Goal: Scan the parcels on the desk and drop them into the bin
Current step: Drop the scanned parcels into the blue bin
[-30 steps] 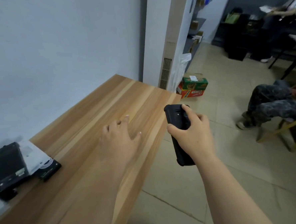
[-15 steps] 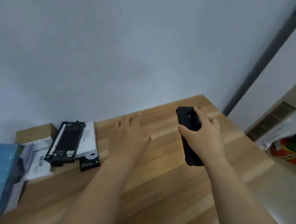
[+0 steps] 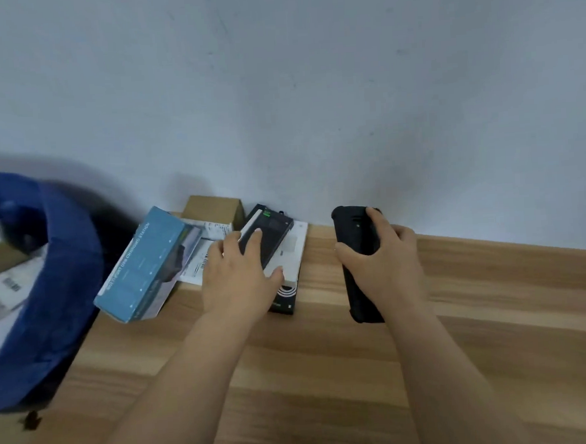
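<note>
We see a long wooden desk against a pale wall. At its left end stands a blue bin with parcels inside. A tilted teal box lies near the bin, beside a brown carton and a white labelled parcel. Our left hand rests with straight fingers on the black parcel. Our right hand grasps the black scanner over the desk.

Blue bin, teal box, black scanner, striped wooden desk.
</note>
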